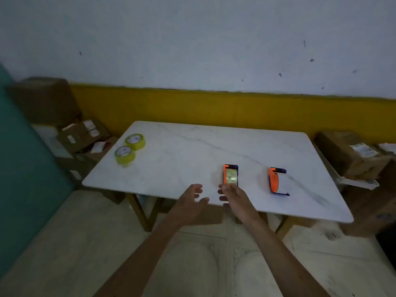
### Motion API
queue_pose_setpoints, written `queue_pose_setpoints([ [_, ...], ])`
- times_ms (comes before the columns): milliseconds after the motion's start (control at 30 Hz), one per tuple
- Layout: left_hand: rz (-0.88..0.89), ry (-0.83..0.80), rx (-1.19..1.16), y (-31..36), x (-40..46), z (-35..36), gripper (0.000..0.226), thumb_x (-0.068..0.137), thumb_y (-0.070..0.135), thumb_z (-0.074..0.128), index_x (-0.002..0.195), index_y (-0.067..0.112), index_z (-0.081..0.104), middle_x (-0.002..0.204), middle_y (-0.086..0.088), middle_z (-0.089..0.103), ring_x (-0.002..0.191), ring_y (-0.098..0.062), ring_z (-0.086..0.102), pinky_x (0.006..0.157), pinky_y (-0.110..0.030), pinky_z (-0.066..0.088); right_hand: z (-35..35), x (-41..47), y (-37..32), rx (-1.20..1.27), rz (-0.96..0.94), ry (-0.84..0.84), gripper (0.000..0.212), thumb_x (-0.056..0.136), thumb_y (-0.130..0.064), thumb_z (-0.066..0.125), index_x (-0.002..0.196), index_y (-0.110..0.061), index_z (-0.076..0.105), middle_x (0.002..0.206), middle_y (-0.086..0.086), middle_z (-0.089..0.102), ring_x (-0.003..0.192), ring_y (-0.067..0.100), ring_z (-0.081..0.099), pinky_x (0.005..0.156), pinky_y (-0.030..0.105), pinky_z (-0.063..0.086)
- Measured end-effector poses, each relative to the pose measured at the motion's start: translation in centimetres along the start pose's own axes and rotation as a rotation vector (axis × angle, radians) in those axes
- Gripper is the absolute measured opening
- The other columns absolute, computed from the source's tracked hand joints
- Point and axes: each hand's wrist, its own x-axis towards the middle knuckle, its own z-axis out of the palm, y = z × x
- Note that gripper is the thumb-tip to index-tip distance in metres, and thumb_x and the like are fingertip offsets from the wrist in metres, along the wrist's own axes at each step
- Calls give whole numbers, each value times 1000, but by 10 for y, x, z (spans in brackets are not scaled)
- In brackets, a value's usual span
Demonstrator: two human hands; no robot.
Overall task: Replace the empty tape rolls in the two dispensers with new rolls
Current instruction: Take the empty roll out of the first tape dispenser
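Head view, looking forward and down: nearest the camera, two bare forearms reach out over the tiled floor toward the near edge of the white marble-patterned tabletop. The left hand hangs over that edge with fingers spread and holds nothing. The right hand sits just to its three o'clock, fingers loosely parted and also empty, its fingertips at or touching the near end of the orange and dark-blue tape dispenser with a pale yellow-green roll face; whether there is real contact I cannot tell.

That dispenser lies at twelve o'clock from the right hand, long axis running straight away from the person, six to twelve. The right hand is plainly the nearer one; the left is just beside, to the dispenser's seven o'clock. I judge the coming move to be a pick-up of this dispenser, needing only a short reach forward.

At three o'clock from it, well apart, lies the second orange and dark-blue tape dispenser resting on its side, long axis roughly parallel.

Farther off, toward ten o'clock near the table's left far corner, two new yellow-green tape rolls with white cores lie flat, just beside each other. Both are untouched, so the replacement looks barely begun.
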Motion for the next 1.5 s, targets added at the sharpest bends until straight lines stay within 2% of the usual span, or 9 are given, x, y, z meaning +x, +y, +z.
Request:
queue_pose_setpoints([
  [100, -4, 69, -90, -17, 5, -33, 50, 89, 29, 58, 135, 17, 40, 138, -5, 50, 124, -23, 50, 106, -46, 44, 29, 14, -10, 43, -26, -9, 31, 100, -34, 42, 120, -19, 60, 118, 3, 65, 105, 19, 64, 98, 40, 51],
  [367, -91, 211, -209, -78, 54, -125, 49, 89, 26, 59, 134, 16, 41, 128, -4, 55, 114, -20, 54, 91, -30, 46, 117, 95, -34, 44, -51, -182, 16, 98, -26, 48, 104, -28, 63, 116, 7, 66, 100, 21, 64, 87, 34, 51],
  [533, -157, 262, -194, -112, 111, -189, 48, 88, 27, 60, 132, 19, 42, 125, 0, 55, 115, -20, 54, 96, -34, 46, 174, 168, -47, 69, -25, -254, 23, 98, -22, 49, 116, -15, 62, 115, 7, 66, 105, 25, 63, 94, 40, 50],
  [833, -220, 302, -135, -127, 220, -280, 43, 88, 20, 60, 128, 15, 45, 120, -2, 57, 111, -21, 56, 89, -33, 46, 242, 283, -82, 153, 11, -259, 22, 98, -15, 49, 115, -12, 62, 106, 8, 69, 94, 19, 62, 80, 27, 47],
  [1067, -78, -27, -156, -84, 274, -191, 46, 89, 19, 59, 132, 17, 42, 122, -4, 59, 108, -20, 59, 85, -27, 47, 172, 273, -73, 37, 29, 18, 26, 98, -27, 46, 117, -24, 63, 113, -4, 69, 102, 11, 65, 95, 29, 50],
  [1200, -24, -281, -186, -53, 264, -103, 45, 90, 18, 58, 132, 17, 41, 123, -4, 58, 106, -19, 58, 79, -22, 46, 99, 212, -46, 10, 61, 271, 27, 97, -20, 47, 117, -15, 65, 113, 1, 70, 93, 4, 62, 86, 24, 49],
  [1300, -10, -429, -194, -33, 241, -44, 46, 89, 14, 58, 131, 13, 41, 119, -6, 57, 105, -22, 57, 78, -23, 48, 49, 160, -24, -18, 124, 436, 28, 96, -24, 50, 116, -14, 67, 115, 3, 70, 98, 11, 64, 88, 28, 51],
  [1400, 28, -532, -190, -18, 218, 5, 48, 77, 22, 62, 122, 17, 45, 119, -9, 58, 106, -25, 57, 91, -36, 48, 13, 106, -4, 39, 202, 579, 28, 94, -28, 50, 113, -18, 68, 116, 2, 71, 106, 18, 65, 96, 38, 50],
  [1500, 8, -585, -261, -2, 201, 46, 41, 83, 11, 63, 120, 14, 45, 115, -9, 56, 105, -26, 56, 81, -27, 47, -17, 72, 8, 89, 242, 670, 28, 95, -26, 48, 114, -19, 68, 115, 1, 70, 103, 15, 65, 96, 36, 51],
])
